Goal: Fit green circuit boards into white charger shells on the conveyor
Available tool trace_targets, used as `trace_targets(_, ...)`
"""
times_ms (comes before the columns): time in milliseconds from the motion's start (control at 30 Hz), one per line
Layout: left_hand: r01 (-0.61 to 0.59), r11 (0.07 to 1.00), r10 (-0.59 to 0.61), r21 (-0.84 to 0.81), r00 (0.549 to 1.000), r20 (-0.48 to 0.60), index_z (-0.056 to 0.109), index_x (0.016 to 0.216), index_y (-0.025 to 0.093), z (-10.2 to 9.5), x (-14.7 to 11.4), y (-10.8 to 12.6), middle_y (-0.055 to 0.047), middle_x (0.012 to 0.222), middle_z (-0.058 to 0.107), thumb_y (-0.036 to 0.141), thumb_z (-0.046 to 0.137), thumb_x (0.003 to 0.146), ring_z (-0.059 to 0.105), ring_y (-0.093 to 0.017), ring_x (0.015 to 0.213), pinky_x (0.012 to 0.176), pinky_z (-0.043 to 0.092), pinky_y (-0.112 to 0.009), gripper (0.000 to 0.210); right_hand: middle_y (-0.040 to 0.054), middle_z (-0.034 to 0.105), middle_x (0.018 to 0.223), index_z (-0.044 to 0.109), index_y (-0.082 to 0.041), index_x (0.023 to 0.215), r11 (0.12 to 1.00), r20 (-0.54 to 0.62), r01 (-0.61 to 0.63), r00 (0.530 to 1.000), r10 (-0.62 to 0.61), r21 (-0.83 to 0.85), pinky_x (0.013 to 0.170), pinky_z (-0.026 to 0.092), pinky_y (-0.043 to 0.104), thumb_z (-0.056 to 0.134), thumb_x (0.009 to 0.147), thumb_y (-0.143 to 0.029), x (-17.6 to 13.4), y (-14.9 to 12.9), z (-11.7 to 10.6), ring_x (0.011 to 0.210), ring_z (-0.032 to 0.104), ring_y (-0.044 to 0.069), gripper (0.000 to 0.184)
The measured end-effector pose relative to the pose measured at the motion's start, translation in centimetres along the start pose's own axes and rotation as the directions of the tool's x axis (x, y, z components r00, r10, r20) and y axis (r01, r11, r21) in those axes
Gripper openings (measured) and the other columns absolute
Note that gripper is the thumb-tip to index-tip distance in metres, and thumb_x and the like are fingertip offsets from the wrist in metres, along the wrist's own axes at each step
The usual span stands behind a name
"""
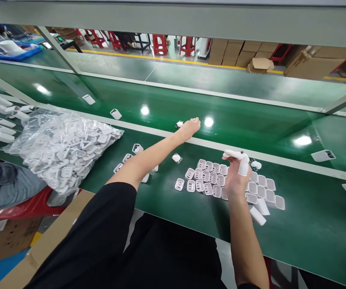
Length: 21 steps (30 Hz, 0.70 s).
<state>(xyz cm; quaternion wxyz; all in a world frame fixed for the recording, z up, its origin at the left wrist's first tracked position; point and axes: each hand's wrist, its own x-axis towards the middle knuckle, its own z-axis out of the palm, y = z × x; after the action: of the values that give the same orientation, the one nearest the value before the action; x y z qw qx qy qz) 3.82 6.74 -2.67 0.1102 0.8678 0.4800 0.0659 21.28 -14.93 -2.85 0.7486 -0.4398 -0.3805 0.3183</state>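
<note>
- Green covers the long table (311, 228), and a shiny green belt (166, 98) runs past its far side, behind a pale strip.
- The left hand (191, 127) reaches over the pale strip to the belt. Its fingers are bent. I cannot tell if they pinch something. A small board with a white top (179, 124) sits just beside it.
- The right hand (236, 174) is up over the table, palm showing, with what look like white finger covers (243, 165) on it. Its tips are close together, with a tiny dark bit there. I cannot tell if it is gripped.
- Little white lids (206, 176) lie in rows on the table, on both sides of the right hand. Many show dark slots. Laying them out looks mostly done.
- Two more small boards lie loose on the table: one in front of the left arm (177, 157), one just past the right hand (255, 164). They sit outside any case, so I think they are left to do.
- A few white cases (137, 148) lie near the left arm, some partly hidden by it. Two more (257, 216) lie by the lids, and others are spread along the belt.
- A big clear bag (67, 144) on the left holds a heap of white bits, so plenty seems left.
</note>
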Motion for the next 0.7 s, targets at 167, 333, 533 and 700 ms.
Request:
trace_targets(167, 0.077, 0.997, -0.078, -0.023, 0.996, -0.045, 0.068, 0.14, 0.006, -2.3, -0.9, -3.2, -0.027, 0.149, 0.065, 0.012, 0.077, 0.097, 0.068, -0.037, 0.132, 0.114, 0.055, -0.046, 0.045, 0.007, 0.085, 0.101, 0.089, -0.026, 0.098, 0.999, -0.012, -0.014, 1.0, 0.014, -0.043, 0.087, 0.061, 0.044, 0.069, 0.109, -0.07, 0.2, -0.1, 0.1, 0.092, 0.076, 0.025, 0.049)
trace_targets(333, 0.442, 0.889, -0.456, -0.123, 0.882, -0.123, 0.061, 0.149, 0.009, -3.5, -3.1, -7.7, -0.027, 0.153, 0.063, 0.038, 0.087, 0.098, 0.062, -0.041, 0.143, 0.116, 0.054, -0.049, 0.064, 0.0074, 0.084, 0.101, 0.087, -0.025, 0.098, 0.993, -0.015, -0.033, 0.999, 0.031, -0.113, 0.09, 0.061, 0.045, 0.067, 0.11, -0.069, 0.1, -0.4, 0.1, 0.095, 0.077, 0.027, 0.05)
trace_targets(533, 0.519, 0.841, -0.533, -0.152, 0.842, -0.079, 0.072, 0.109, 0.016, -3.3, -5.3, -9.6, -0.019, 0.127, 0.074, 0.04, 0.095, 0.085, 0.068, -0.036, 0.12, 0.103, 0.056, -0.046, 0.041, 0.007, 0.085, 0.103, 0.086, -0.024, 0.102, 0.987, 0.025, -0.052, 0.998, 0.056, -0.154, 0.096, 0.061, 0.046, 0.065, 0.113, -0.063, -0.1, -0.2, -0.3, 0.099, 0.079, 0.027, 0.045)
trace_targets(700, 0.406, 0.894, -0.433, -0.192, 0.892, -0.132, 0.07, 0.108, 0.019, -6.3, -8.4, -8.1, -0.01, 0.112, 0.079, 0.02, 0.089, 0.078, 0.07, -0.026, 0.101, 0.093, 0.053, -0.037, 0.035, 0.006, 0.085, 0.102, 0.087, -0.025, 0.105, 0.966, 0.094, 0.05, 0.995, -0.027, -0.254, 0.097, 0.061, 0.046, 0.068, 0.114, -0.055, -0.4, -1.0, -0.2, 0.1, 0.078, 0.026, 0.036)
